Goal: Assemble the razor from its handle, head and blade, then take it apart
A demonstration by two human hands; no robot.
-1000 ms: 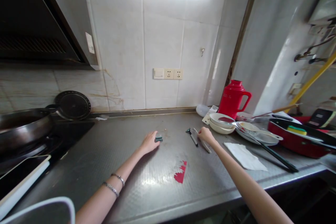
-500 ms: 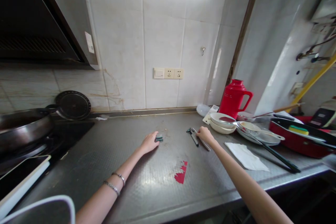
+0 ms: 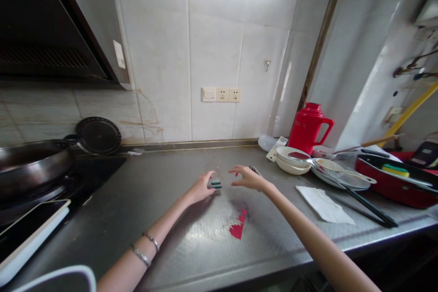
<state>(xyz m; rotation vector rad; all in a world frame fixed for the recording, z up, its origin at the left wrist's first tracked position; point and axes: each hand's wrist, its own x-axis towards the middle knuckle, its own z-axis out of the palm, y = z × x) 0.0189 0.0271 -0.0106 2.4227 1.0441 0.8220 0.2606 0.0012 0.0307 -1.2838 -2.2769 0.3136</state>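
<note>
My left hand [image 3: 202, 188] is at the middle of the metal counter, thumb and fingers apart. Between its fingertips, on the counter, lie small dark green and black pieces [image 3: 215, 184] that look like razor cartridges; I see no grip on them. To their right my right hand [image 3: 249, 178] hovers with spread, bent fingers and holds nothing. Behind it the slim tools [image 3: 255, 171], one of them razor-like, are mostly hidden, with only an end showing. Nearer to me a torn red patch [image 3: 238, 225] sits on the counter.
On the right are stacked bowls [image 3: 292, 164], a red thermos [image 3: 306, 128], a white napkin [image 3: 325, 204], a dark-handled utensil [image 3: 369, 207] and a red pan [image 3: 390, 185] with a sponge. On the left, a pot [image 3: 34, 162] stands on the stove beside a tablet-like device [image 3: 32, 237].
My right hand has let go of the slim tool and moved left toward the small pieces, its fingers spreading. My left hand has opened around them and shifted slightly right.
</note>
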